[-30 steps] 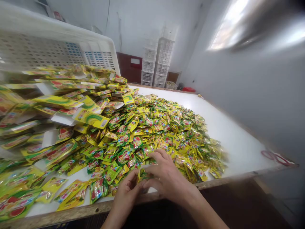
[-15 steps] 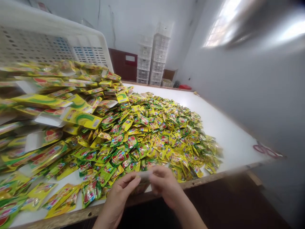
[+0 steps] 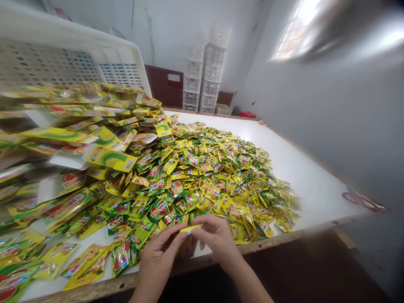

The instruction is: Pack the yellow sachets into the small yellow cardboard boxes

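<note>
As my left hand [image 3: 158, 254] and right hand [image 3: 219, 240] pinch one small box [image 3: 190, 229] at the near edge of the bench [image 3: 303, 168], each grip is nearly closed. Step, I judge: working its end; next move calls for even pressure. Narrow yellow side up, running left to right; full long axis, cannot tell.

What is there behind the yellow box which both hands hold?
Behind the yellow box, a heap of packets spreads over the white table. Whatever lies directly behind the box, the left hand and the right hand is covered, so I cannot tell.
</note>
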The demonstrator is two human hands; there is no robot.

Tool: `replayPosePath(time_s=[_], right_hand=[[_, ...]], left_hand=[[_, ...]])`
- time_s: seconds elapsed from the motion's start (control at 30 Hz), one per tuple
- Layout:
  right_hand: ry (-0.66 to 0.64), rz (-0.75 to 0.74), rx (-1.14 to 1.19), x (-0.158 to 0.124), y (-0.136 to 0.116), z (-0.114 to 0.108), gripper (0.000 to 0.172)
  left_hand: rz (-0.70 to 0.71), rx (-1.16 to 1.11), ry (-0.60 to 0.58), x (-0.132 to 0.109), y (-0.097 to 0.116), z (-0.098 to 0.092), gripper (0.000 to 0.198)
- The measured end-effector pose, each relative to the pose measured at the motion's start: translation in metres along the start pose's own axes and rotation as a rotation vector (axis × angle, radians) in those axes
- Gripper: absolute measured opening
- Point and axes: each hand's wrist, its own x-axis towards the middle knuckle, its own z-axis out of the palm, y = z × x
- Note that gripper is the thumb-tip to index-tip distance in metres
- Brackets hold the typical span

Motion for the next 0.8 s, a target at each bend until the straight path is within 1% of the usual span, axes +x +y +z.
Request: replayPosePath(time_s=[0.07, 0.17, 0.23, 0.33, 0.47, 0.5, 0.57, 0.6, 0.63, 0.7, 0.73, 0.77, 0.8], right_hand=[[0.038, -0.023, 0.0, 0.002, 0.007, 0.001, 0.016], [0.075, -0.135, -0.046, 0.002, 0.012, 0.001, 0.012], [0.06, -0.211, -0.091, -0.003, 0.011, 0.0, 0.01], [0.018, -0.331, -0.236, -0.016, 0.009, -0.003, 0.012], [-0.035, -0.512, -0.437, -0.034, 0.008, -0.011, 0.027], [-0.068, -0.535, -0.458, -0.035, 0.006, -0.015, 0.028], [-0.11, -0.526, -0.483, -0.03, 0.002, -0.022, 0.022], [-0.086, -0.504, -0.503, -0.023, -0.001, -0.025, 0.019], [-0.032, -0.477, -0.535, -0.014, -0.003, -0.028, 0.017], [0.117, -0.442, -0.653, 0.007, -0.005, -0.03, 0.015], [0.173, -0.436, -0.742, 0.017, -0.005, -0.03, 0.02], [0.204, -0.435, -0.849, 0.027, -0.004, -0.029, 0.034], [0.217, -0.431, -0.953, 0.035, -0.003, -0.028, 0.047]], left_hand=[[0.099, 0.075, 0.021, 0.003, 0.001, 0.001, 0.024], [0.354, 0.163, -0.006, 0.007, 0.005, -0.001, 0.018], [0.497, 0.177, -0.051, 0.007, 0.005, -0.003, 0.018], [0.614, 0.188, -0.096, 0.004, -0.001, -0.005, 0.025], [0.684, 0.206, -0.195, -0.004, -0.013, -0.006, 0.037], [0.696, 0.204, -0.218, -0.005, -0.014, -0.005, 0.039], [0.695, 0.219, -0.274, -0.006, -0.014, -0.003, 0.042], [0.686, 0.233, -0.301, -0.005, -0.012, -0.001, 0.043], [0.675, 0.249, -0.323, -0.004, -0.011, 0.002, 0.043], [0.65, 0.282, -0.362, -0.001, -0.007, 0.007, 0.043], [0.642, 0.294, -0.378, 0.0, -0.006, 0.008, 0.042], [0.647, 0.305, -0.377, 0.0, -0.005, 0.008, 0.042], [0.658, 0.321, -0.348, -0.002, -0.005, 0.004, 0.042]])
